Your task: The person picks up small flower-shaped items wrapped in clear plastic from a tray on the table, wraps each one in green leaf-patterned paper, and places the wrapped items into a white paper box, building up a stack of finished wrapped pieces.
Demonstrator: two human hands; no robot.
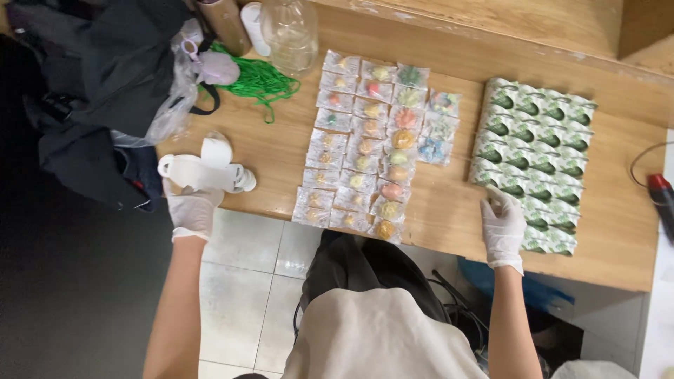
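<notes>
Head view: a gloved worker stands at a wooden table [449,210], its near edge cutting across the lap. At the centre lies the grid of clear packets [365,154], small coloured pieces sealed inside, laid in neat columns, an order that keeps each one in sight

Left of the grid, the left hand [191,207] rests at the table's near edge, fingers curled onto a cluster of white tape rolls [203,168]; whether it grips one or merely steadies them cannot be told. The rolls sit right at the lip, within easy reach

Right of the grid, the right hand [503,226] lies with fingers loosely spread and nearly flat on the near corner of the green-leaf sachets [537,158], holding nothing closed in its grasp. These sachets overlap in tight rows, apparently squared against one another, and a strip of bare wood keeps them apart from the grid

Beyond the grid, toward the far edge, stand a clear bottle [289,31] and a tangle of green cord [256,81]; further left a dark bag [105,84] and a plastic bag crowd that end. A red-tipped tool [660,193] lies right of the sachets. The open room is the wood between grid and sachets and the band in front of the sachets
</notes>
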